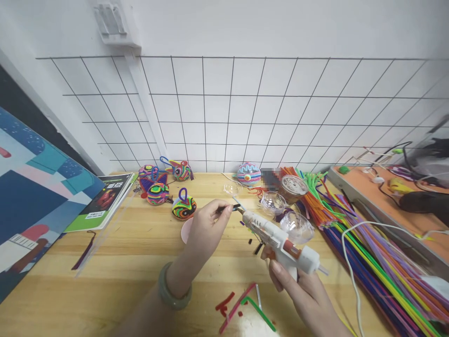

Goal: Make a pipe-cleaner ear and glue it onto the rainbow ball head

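My right hand point(298, 285) grips a white hot glue gun point(270, 231) by its handle, with a clear glue stick poking out of the back. Pinched between the fingers of my left hand point(208, 222) is a short black pipe cleaner piece point(236, 206). The gun's nozzle is right by that piece; whether they touch I cannot tell. Under my left wrist a pink round disc point(187, 231) is partly hidden. Just behind that hand sits a colourful striped ball ornament point(184, 207) with a purple loop.
More striped ornaments point(157, 193) stand at the back left near a book point(105, 201). Clear plastic half-spheres point(297, 226) sit behind the gun. Bundled pipe cleaners point(372, 262) and a white cord point(351, 269) run along the right. Cut green pieces point(259, 312) and red ones lie in front.
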`<state>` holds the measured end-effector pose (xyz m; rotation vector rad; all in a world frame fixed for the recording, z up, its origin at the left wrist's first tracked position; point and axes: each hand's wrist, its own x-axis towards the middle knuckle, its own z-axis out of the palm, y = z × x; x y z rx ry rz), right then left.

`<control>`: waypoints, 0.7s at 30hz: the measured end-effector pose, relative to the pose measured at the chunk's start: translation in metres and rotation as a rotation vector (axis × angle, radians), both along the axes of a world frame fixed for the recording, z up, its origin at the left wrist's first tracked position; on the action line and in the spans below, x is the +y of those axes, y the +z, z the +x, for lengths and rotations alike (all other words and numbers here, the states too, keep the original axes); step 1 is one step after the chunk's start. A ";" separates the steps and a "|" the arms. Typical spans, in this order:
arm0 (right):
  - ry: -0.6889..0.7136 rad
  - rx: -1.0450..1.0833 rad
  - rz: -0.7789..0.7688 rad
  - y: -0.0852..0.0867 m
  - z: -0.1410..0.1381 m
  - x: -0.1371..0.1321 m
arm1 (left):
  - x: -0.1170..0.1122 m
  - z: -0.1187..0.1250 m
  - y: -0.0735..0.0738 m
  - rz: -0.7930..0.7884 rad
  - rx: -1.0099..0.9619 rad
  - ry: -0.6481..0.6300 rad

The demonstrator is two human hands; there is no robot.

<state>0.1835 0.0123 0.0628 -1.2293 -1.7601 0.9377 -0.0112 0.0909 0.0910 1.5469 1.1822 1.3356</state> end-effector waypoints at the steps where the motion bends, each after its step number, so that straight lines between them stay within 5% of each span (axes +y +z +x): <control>1: -0.002 -0.003 0.000 0.000 0.001 0.000 | 0.001 0.000 0.000 -0.002 -0.004 0.001; 10: -0.114 -0.230 0.139 -0.015 0.003 0.011 | 0.001 -0.004 0.004 -0.085 -0.170 0.033; 16: -0.059 -0.588 0.104 -0.047 -0.012 0.023 | -0.005 -0.003 0.014 -0.268 -0.478 -0.101; 21: 0.002 -0.670 0.088 -0.062 -0.027 0.022 | -0.014 0.000 0.019 -0.363 -0.586 -0.220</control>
